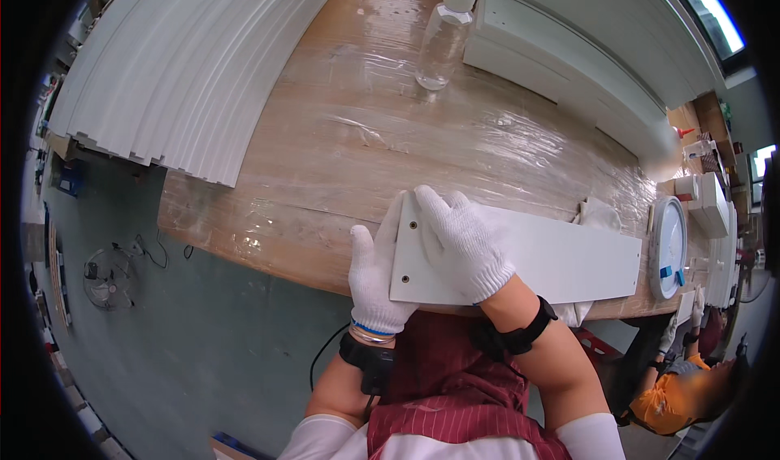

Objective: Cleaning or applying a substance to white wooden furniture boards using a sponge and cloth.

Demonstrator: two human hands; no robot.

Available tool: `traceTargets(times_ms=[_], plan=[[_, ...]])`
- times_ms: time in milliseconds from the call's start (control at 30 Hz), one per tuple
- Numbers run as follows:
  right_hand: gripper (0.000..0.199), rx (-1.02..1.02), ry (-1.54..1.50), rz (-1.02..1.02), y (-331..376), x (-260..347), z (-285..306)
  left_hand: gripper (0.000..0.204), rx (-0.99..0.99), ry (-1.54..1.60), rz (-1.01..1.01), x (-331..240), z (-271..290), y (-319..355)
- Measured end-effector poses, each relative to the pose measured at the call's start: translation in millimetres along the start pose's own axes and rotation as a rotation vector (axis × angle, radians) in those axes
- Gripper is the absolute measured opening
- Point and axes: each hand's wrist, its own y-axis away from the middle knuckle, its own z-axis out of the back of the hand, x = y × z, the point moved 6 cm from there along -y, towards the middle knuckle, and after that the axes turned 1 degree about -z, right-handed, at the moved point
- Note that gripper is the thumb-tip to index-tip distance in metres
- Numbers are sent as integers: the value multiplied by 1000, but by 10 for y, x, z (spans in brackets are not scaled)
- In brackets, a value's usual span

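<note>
A long white panel [561, 253] lies along the near edge of the table, with two small metal-rimmed holes at its left end. My left hand [376, 277], in a white knit glove, stands against that end, fingers stretched along the edge and thumb apart. Across the panel's top face, near the holes, my right hand [467, 245] rests flat in a matching glove, its fingers extended. Part of the left hand's fingers is hidden by the panel's end. A white cloth [600, 214] shows behind the panel.
Plastic film covers the wooden table [325, 159]. White ridged panels [187, 70] are stacked at the far left, more white boards [561, 54] at the far right. A clear bottle [445, 41] stands between them. A round pale-blue lid [669, 249] and a co-worker [678, 395] are at right.
</note>
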Motion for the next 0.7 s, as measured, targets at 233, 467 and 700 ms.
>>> traceTargets(times_ms=[233,467,700], plan=[[36,299,3,168,102,150,-22,90,-32,11,47,19,61,0],[40,206,134,176,14,117,105,93,-16,-41,40,31,24,-36],[38,184,179,133,-175,19,220,95,15,194,50,63,32,-24]])
